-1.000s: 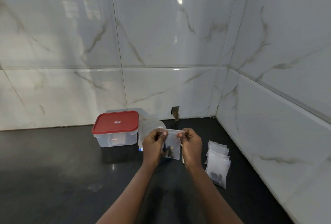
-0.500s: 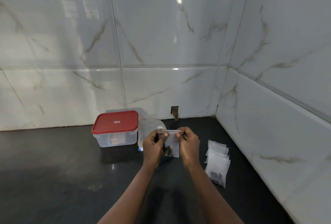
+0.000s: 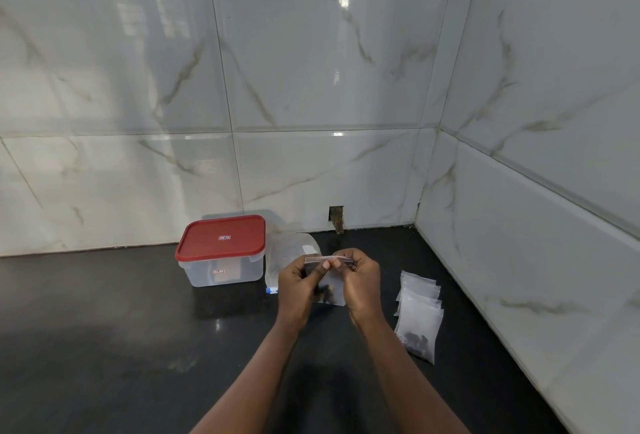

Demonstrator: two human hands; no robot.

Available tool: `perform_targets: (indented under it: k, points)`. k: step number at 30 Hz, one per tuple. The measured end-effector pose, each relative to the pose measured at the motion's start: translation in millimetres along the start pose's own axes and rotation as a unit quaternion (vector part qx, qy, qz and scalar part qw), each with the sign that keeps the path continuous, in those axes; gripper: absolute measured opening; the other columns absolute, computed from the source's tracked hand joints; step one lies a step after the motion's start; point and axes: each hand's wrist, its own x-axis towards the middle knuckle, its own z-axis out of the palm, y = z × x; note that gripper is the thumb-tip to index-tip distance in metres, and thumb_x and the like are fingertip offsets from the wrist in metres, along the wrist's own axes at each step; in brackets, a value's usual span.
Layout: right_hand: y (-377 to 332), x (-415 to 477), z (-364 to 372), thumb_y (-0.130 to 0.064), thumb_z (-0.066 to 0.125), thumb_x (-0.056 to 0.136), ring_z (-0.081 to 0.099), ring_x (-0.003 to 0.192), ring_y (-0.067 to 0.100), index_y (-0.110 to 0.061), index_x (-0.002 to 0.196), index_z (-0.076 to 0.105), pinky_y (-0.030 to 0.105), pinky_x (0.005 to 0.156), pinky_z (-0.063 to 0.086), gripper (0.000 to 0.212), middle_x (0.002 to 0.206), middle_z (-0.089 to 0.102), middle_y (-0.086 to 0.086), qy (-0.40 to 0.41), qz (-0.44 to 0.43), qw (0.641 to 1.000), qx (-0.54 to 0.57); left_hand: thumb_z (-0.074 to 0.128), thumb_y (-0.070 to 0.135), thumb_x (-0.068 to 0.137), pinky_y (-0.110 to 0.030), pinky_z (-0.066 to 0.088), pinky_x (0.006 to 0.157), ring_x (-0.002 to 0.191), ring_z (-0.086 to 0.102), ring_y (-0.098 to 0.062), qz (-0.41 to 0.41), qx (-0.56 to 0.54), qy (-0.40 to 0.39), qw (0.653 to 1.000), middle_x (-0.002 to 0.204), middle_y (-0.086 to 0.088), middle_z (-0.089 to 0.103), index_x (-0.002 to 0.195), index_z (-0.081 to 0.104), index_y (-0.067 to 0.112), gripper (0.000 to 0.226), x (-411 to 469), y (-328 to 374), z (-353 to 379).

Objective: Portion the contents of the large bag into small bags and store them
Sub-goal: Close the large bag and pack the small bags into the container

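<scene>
A dark polished counter (image 3: 104, 347) runs into a corner of glossy, marble-veined wall tiles (image 3: 311, 69); at the centre of the worktop a person holds a small bag (image 3: 332, 291) above the surface. The left hand (image 3: 298, 283) and the right hand (image 3: 362, 281) each pinch its top edge between thumb and curled fingers, thumbs nearly meeting at the strip; the clear bag hangs between the palms with a few dark pieces (image 3: 325, 295) gathered low inside.

At ten o'clock from the hands stands a translucent tub (image 3: 221, 272), its red lid (image 3: 221, 237) pressed on; what it holds cannot be made out through the cloudy wall. At eleven o'clock, just beside the tub and partly hidden behind the left hand, the large bag (image 3: 289, 250) lies slack on the counter, a blue tab (image 3: 272, 290) at its near corner; its contents cannot be told.

At four o'clock, near the right-hand wall, a stack of small bags (image 3: 420, 298) lies overlapped on the counter; the nearest one shows a dark clump (image 3: 415, 340) settled at its lower end, while the others behind it look pale and their filling is not clear.

At twelve o'clock a small rough hole (image 3: 336, 217) breaks the tile where wall meets counter.
</scene>
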Motion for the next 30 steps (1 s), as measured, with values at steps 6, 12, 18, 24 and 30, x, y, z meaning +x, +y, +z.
perform_targets:
  k: [6, 12, 18, 24, 30]
  points:
    - [2, 0, -6, 0.000, 0.063, 0.085, 0.065, 0.078, 0.014, -0.017, 0.078, 0.066, 0.018, 0.069, 0.054, 0.019, 0.080, 0.069, 0.003, -0.012, 0.004, 0.998, 0.064, 0.061, 0.003, 0.084, -0.015, 0.052, 0.057, 0.062, 0.064, -0.002, 0.002, -0.002, 0.001, 1.000, 0.069, 0.004, 0.068, 0.088, 0.067, 0.004, 0.007, 2, 1, 5]
    - [9, 7, -12, -0.002, 0.064, 0.085, 0.062, 0.076, 0.019, -0.012, 0.073, 0.064, 0.031, 0.072, 0.054, 0.016, 0.075, 0.066, 0.007, 0.032, 0.050, 0.997, 0.040, 0.064, 0.012, 0.084, -0.031, 0.055, 0.066, 0.079, 0.065, -0.020, -0.015, 0.028, -0.005, 0.999, 0.081, -0.005, 0.068, 0.083, 0.065, 0.019, 0.007, 8, -4, 15]
    - [6, 6, -29, -0.006, 0.070, 0.081, 0.064, 0.079, 0.020, -0.014, 0.071, 0.066, 0.028, 0.071, 0.054, 0.014, 0.078, 0.068, 0.006, 0.085, 0.076, 0.993, 0.026, 0.054, 0.013, 0.092, -0.023, 0.051, 0.061, 0.071, 0.060, -0.015, -0.010, 0.034, -0.023, 0.999, 0.074, -0.005, 0.064, 0.082, 0.064, 0.014, 0.014, 4, -9, 23]
    - [16, 6, -50, 0.003, 0.060, 0.086, 0.067, 0.089, 0.023, -0.026, 0.074, 0.067, 0.040, 0.085, 0.057, 0.032, 0.086, 0.071, 0.004, 0.077, 0.058, 0.995, -0.021, 0.058, 0.011, 0.089, -0.019, 0.053, 0.066, 0.081, 0.064, -0.014, -0.015, 0.047, -0.020, 0.999, 0.084, -0.004, 0.067, 0.088, 0.064, 0.016, 0.008, 4, -15, 27]
    - [13, 6, -65, 0.005, 0.057, 0.087, 0.063, 0.078, 0.015, -0.022, 0.072, 0.061, 0.029, 0.072, 0.056, 0.031, 0.080, 0.066, 0.003, 0.077, 0.037, 0.993, -0.075, 0.065, 0.006, 0.082, -0.035, 0.055, 0.078, 0.087, 0.067, -0.023, -0.056, 0.005, -0.005, 0.998, 0.087, -0.009, 0.069, 0.085, 0.065, 0.013, 0.007, 4, -18, 33]
